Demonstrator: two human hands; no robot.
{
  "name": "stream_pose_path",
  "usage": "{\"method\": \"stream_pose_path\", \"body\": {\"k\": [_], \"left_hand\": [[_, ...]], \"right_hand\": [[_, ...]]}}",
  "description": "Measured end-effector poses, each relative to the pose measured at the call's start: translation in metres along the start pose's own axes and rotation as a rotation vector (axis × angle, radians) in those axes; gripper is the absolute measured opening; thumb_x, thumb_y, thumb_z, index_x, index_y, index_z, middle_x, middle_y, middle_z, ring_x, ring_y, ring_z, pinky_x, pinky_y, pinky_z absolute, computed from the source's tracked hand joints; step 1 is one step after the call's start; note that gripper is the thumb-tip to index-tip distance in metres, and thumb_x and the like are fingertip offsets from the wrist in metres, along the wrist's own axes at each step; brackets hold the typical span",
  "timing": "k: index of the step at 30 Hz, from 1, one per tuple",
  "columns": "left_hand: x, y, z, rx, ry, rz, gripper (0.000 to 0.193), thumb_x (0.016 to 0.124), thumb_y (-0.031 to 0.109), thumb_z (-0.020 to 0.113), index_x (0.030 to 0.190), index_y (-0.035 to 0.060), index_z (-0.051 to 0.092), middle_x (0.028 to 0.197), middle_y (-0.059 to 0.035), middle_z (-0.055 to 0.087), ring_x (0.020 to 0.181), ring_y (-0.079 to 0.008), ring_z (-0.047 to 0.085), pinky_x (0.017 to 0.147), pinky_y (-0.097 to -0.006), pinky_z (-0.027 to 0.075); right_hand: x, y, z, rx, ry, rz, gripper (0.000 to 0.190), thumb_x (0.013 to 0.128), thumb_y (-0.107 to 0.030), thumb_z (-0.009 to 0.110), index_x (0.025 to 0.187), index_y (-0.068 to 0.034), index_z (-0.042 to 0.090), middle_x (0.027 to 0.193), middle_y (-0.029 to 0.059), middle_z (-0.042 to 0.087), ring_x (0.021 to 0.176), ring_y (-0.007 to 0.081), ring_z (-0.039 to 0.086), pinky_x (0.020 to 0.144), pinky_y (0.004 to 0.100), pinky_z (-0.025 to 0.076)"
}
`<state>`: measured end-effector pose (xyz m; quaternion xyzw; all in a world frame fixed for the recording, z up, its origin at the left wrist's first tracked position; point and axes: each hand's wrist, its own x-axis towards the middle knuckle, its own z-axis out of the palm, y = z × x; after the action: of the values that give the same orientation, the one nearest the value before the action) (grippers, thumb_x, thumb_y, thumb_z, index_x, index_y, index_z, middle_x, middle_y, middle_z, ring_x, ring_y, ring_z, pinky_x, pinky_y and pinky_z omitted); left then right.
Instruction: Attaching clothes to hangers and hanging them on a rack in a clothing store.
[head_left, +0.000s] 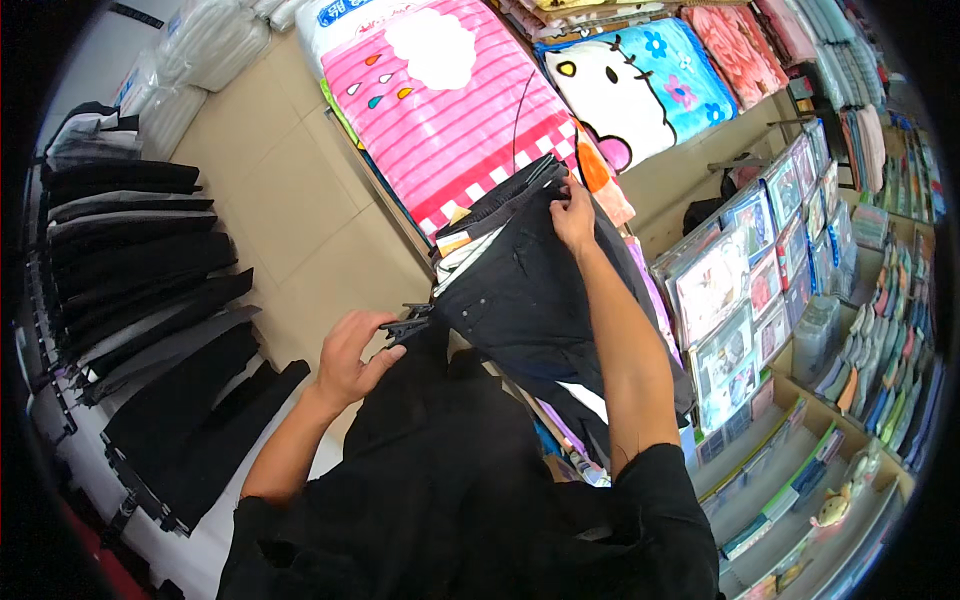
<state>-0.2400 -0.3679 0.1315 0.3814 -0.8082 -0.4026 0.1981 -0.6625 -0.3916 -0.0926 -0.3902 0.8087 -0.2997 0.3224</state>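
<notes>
Black trousers (517, 292) lie across a pile of folded garments in front of me. My right hand (576, 217) pinches the upper edge of the trousers near the waistband. My left hand (356, 360) holds a black clip (409, 324), apparently of a clip hanger, between thumb and fingers at the left edge of the trousers. Most of any hanger bar is hidden. Under the black trousers, dark grey folded trousers (495, 206) with a paper tag (454, 241) show, along with some white cloth (472, 259).
A pink printed blanket pack (450, 112) and a blue and white cartoon blanket (630, 90) lie beyond the trousers. On the left, dark trousers (142, 247) hang on a rack. Packaged bedding (750, 270) and divided shelves (780, 480) stand at right. Tiled floor (300, 187) shows between.
</notes>
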Motion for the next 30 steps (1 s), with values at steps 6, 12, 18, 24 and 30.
{"method": "stream_pose_path", "body": {"k": [6, 12, 18, 24, 30], "left_hand": [[0.018, 0.005, -0.003, 0.140, 0.015, 0.145, 0.037, 0.085, 0.024, 0.081, 0.111, 0.0016, 0.067, 0.101, -0.0150, 0.070, 0.087, -0.0352, 0.065, 0.077, -0.0423, 0.052], [0.048, 0.033, 0.009, 0.229, -0.041, 0.364, 0.034, 0.085, 0.029, 0.080, 0.103, 0.0027, 0.067, 0.088, -0.0117, 0.061, 0.079, -0.0323, 0.059, 0.070, -0.0421, 0.048], [0.076, 0.069, 0.060, 0.222, -0.133, 0.599, 0.029, 0.087, 0.029, 0.077, 0.090, 0.0035, 0.062, 0.083, -0.0110, 0.057, 0.081, -0.0305, 0.058, 0.073, -0.0423, 0.046], [0.078, 0.088, 0.103, 0.210, -0.162, 0.771, 0.025, 0.090, 0.025, 0.074, 0.086, 0.0050, 0.061, 0.082, -0.0092, 0.059, 0.081, -0.0297, 0.060, 0.073, -0.0419, 0.047], [0.071, 0.100, 0.120, 0.212, -0.214, 0.817, 0.024, 0.088, 0.024, 0.075, 0.086, 0.0048, 0.061, 0.082, -0.0101, 0.060, 0.080, -0.0302, 0.061, 0.073, -0.0419, 0.048]], "right_hand": [[-0.072, -0.008, -0.036, -0.202, 0.105, -0.212, 0.034, 0.084, -0.009, 0.074, 0.117, -0.003, 0.070, 0.107, 0.0175, 0.063, 0.102, 0.0346, 0.065, 0.092, 0.0417, 0.052], [-0.163, -0.053, -0.082, -0.158, 0.143, -0.242, 0.019, 0.090, -0.011, 0.073, 0.109, -0.005, 0.074, 0.108, 0.0151, 0.067, 0.104, 0.0343, 0.067, 0.091, 0.0403, 0.054], [-0.237, -0.074, -0.112, -0.136, 0.169, -0.328, 0.019, 0.092, -0.010, 0.071, 0.110, -0.004, 0.073, 0.108, 0.0160, 0.071, 0.101, 0.0358, 0.070, 0.089, 0.0405, 0.055], [-0.281, -0.086, -0.131, -0.111, 0.217, -0.319, 0.018, 0.092, -0.008, 0.070, 0.109, -0.004, 0.073, 0.104, 0.0167, 0.071, 0.098, 0.0369, 0.070, 0.086, 0.0410, 0.055], [-0.307, -0.092, -0.136, -0.089, 0.224, -0.363, 0.017, 0.092, -0.006, 0.069, 0.108, -0.003, 0.073, 0.103, 0.0154, 0.071, 0.097, 0.0365, 0.070, 0.086, 0.0406, 0.056]]}}
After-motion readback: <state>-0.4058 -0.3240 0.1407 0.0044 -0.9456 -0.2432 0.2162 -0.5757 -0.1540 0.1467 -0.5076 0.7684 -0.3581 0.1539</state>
